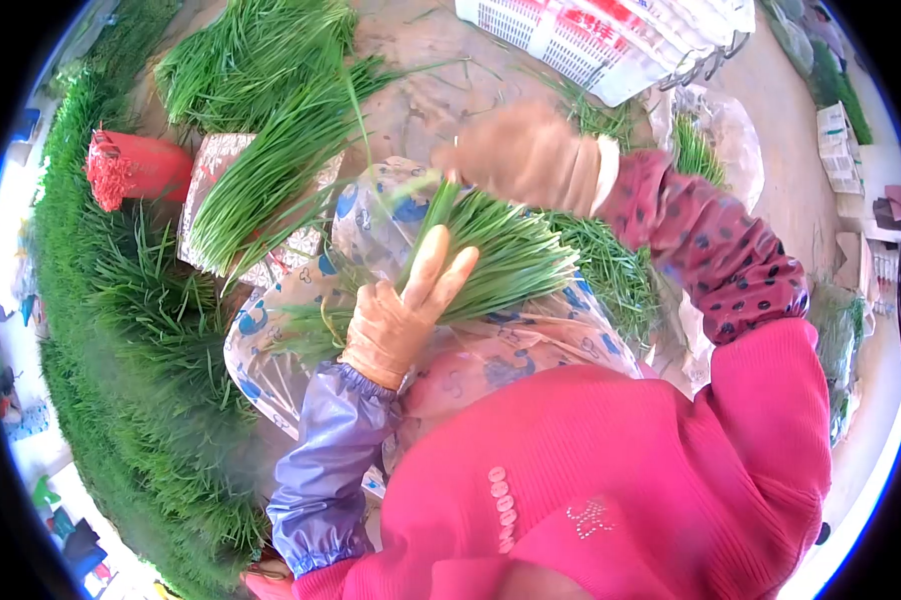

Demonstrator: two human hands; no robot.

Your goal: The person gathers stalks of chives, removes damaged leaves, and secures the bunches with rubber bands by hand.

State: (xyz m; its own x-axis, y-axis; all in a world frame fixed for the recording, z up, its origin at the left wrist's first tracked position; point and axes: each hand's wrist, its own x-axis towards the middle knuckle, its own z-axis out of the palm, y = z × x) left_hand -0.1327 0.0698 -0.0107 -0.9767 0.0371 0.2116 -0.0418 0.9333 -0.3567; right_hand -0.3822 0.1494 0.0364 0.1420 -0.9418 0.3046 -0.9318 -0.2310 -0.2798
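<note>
In a pale glove, my left hand (399, 316) lies against a bunch of long green stalks (501, 255) on my lap, two fingers stretched out over them and the others curled. My right hand (531, 157), also gloved, is smeared by motion just above the bunch; its fingers cannot be made out. A few green blades stand up between the two hands. Under the bunch, a clear plastic sheet with blue patterns (571, 335) covers my lap.
Beyond my lap, more green bundles (261, 60) lie at the upper left, one over a patterned box (216, 160). Beside it is a red roll of ties (151, 165). A white crate (571, 50) stands at the top. Piled greens (171, 400) line the left; loose blades (611, 270) lie right.
</note>
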